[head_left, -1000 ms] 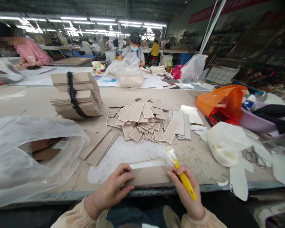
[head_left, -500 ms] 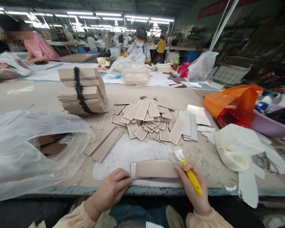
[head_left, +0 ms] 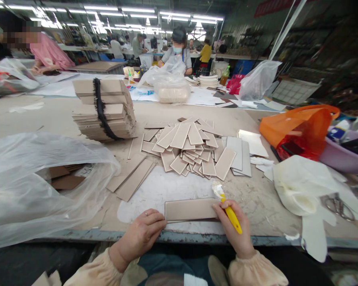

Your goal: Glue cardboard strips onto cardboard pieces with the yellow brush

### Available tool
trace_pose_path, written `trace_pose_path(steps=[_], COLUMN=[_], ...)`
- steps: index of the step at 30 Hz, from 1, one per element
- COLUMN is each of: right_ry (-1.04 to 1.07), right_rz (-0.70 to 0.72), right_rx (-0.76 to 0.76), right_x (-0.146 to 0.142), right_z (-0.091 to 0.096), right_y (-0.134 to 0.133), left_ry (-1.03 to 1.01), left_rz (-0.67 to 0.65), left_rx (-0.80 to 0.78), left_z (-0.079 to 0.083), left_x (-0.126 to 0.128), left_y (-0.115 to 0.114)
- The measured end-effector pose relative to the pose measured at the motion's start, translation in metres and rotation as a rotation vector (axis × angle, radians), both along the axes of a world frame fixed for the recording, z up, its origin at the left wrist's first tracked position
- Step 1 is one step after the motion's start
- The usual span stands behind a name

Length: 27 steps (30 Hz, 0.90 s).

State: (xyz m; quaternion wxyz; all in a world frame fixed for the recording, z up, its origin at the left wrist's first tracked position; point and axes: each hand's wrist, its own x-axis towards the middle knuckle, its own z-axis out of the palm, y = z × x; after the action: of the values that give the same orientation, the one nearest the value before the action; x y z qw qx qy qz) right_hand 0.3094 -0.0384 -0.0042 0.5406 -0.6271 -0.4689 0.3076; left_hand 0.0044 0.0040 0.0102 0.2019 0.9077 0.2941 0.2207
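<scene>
In front of me a long beige strip (head_left: 191,210) lies lined up over another flat piece, whose thin edge shows beneath. My left hand (head_left: 143,232) has its fingers curled together at the strip's left end, thumb near the lower corner. With thumb and fingertips, my right hand (head_left: 235,226) pinches the strip's right end. That same hand also holds a yellow-handled brush (head_left: 233,217), its white-coated bristles pointing away from me. Under the strip is a white sheet (head_left: 146,188). Just beyond lies a heap of beige rectangular pieces with pale borders (head_left: 180,136).
A bundle of beige strips (head_left: 104,111) tied with a black band stands at back left. At left, a clear plastic bag (head_left: 26,190) holds brown pieces. On the right are an orange bag (head_left: 295,123), a white plastic container (head_left: 298,184) and scissors (head_left: 340,206). People sit farther back.
The top strip has slid left with my right hand and the brush, covering the white-coated left end of the piece beneath. My left hand has stayed nearly in place.
</scene>
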Motion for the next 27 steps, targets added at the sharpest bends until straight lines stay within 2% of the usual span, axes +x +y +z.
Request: trace_pose_path(steps=[9,27], right_ry=[-0.14,-0.152], right_rz=[0.019,0.02], right_rx=[0.045,0.027], right_x=[-0.0014,0.0001], right_z=[0.002,0.0], right_y=[0.0032,0.0036], left_ry=[0.014,-0.001], left_rz=[0.006,0.034], left_rx=[-0.017,-0.01], left_z=[0.0002,-0.0027], left_x=[-0.0003,-0.0003], left_y=[-0.0011,-0.0024])
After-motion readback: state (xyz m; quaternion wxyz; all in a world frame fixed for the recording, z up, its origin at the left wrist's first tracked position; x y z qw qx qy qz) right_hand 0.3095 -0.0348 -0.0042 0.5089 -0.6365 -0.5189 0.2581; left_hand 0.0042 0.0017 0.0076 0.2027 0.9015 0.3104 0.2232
